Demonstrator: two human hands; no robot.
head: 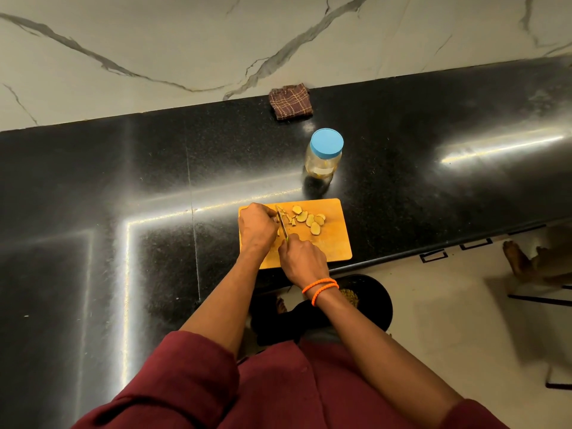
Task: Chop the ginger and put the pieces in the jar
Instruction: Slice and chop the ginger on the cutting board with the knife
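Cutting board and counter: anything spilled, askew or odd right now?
Nothing spilled. The ginger slices all lie on the cutting board. One point: the jar behind the board has its blue lid on, so it needs opening before pieces go in.

A folded brown checked cloth [291, 101] lies at the black bench's [123, 181] far edge, against the marble wall [154, 41].
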